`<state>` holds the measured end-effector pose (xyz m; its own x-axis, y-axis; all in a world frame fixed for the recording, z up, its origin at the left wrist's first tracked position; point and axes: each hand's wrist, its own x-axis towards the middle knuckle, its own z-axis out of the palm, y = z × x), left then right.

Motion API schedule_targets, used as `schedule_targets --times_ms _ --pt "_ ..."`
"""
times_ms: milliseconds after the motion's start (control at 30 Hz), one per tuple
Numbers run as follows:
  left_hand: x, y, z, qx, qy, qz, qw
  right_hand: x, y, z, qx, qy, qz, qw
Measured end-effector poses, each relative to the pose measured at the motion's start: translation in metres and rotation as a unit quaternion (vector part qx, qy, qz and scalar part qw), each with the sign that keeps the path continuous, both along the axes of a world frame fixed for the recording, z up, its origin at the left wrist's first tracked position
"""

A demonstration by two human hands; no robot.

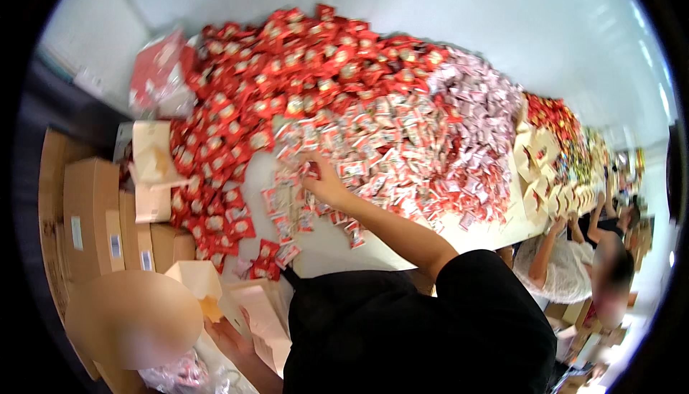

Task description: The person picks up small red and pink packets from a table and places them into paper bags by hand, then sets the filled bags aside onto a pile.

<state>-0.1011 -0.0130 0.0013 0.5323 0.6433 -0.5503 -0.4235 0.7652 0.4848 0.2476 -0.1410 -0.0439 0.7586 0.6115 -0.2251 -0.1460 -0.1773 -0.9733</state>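
Note:
My right hand (321, 179) reaches into a heap of small white-and-red wrapped packets (380, 135) on the pale table (344, 254), its fingers closed around something small and reddish, apparently a packet. My left hand (233, 336), low at the left, grips an open cream paper bag (188, 283) with an orange-tan patch inside. Red square packets (294, 57) are piled behind and left of my right hand; pale pink packets (474, 107) lie to the right.
Cardboard boxes (90, 214) stand at the left, near a cream carton (151, 171) and a plastic-wrapped red bundle (161, 74). Along the table to the right are open paper bags (535, 157), mixed colourful packets (581, 150) and co-workers (545, 265).

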Motion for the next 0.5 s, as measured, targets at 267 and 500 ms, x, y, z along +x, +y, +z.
schedule_targets --times_ms 267,500 --pt "0.118 -0.048 -0.016 -0.128 -0.094 -0.153 0.975 -0.041 -0.222 0.010 0.336 0.567 -0.227 0.717" --pt "0.187 -0.115 -0.035 -0.221 0.067 -0.142 0.963 -0.020 -0.347 -0.013 0.343 0.384 -0.327 0.793"
